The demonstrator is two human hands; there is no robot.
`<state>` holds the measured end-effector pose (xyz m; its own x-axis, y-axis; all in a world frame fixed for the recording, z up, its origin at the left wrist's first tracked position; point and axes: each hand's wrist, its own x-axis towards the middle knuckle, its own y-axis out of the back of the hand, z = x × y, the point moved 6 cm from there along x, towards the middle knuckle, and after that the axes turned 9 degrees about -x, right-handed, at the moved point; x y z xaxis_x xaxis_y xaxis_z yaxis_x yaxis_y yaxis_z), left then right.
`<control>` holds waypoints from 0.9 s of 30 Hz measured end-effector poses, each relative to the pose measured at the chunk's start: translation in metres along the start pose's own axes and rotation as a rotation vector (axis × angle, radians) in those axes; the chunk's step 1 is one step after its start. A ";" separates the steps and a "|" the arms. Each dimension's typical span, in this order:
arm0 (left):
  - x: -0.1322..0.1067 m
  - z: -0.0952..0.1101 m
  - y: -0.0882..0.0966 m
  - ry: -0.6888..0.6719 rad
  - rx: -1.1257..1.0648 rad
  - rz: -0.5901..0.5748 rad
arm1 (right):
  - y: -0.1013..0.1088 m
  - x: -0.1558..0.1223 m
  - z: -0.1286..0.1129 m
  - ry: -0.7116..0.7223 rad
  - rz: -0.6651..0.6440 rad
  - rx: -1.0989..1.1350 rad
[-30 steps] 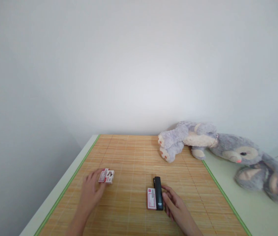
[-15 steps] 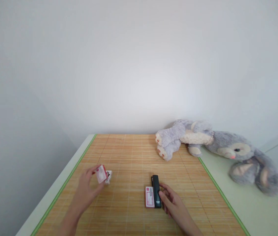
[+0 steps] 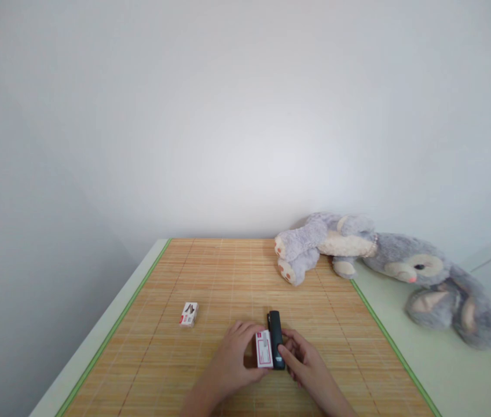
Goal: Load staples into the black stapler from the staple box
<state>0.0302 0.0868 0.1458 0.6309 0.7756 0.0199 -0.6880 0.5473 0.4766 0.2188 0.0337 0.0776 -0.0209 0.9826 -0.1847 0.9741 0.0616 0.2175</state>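
A black stapler point(image 3: 275, 340) lies lengthwise on the bamboo mat. My right hand point(image 3: 304, 359) grips its right side, thumb on the near part and fingers along the edge. Against the stapler's left side is a white box with a red-bordered label point(image 3: 264, 349), apparently a staple box. My left hand point(image 3: 233, 362) holds this box, fingers at its far left corner and thumb at its near edge. Whether another box lies beneath it I cannot tell. Farther left, apart from both hands, sits a smaller white box point(image 3: 189, 313) with a dark picture and red corner.
The bamboo mat point(image 3: 223, 272) with green edging covers most of a pale table point(image 3: 458, 365). A grey plush rabbit point(image 3: 345, 243) lies across the back right, its head and ears past the mat's edge. A plain wall stands behind.
My left hand has moved right and nearer, from beside the small white box to the box by the stapler. The box it carried no longer shows separately. My right hand stays at the stapler.
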 end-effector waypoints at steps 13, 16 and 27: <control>-0.038 -0.042 0.077 0.148 0.116 0.570 | 0.010 -0.010 0.006 -0.027 0.058 -0.332; -0.068 -0.085 0.135 0.380 0.131 0.856 | 0.008 -0.015 0.000 -0.089 0.032 -0.560; 0.024 -0.100 0.066 0.324 -0.216 0.439 | -0.008 -0.005 -0.044 -0.103 0.014 -0.787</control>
<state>-0.0357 0.1733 0.0903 0.1517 0.9822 -0.1106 -0.9391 0.1781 0.2938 0.2010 0.0360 0.1189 0.0483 0.9654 -0.2562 0.5283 0.1930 0.8268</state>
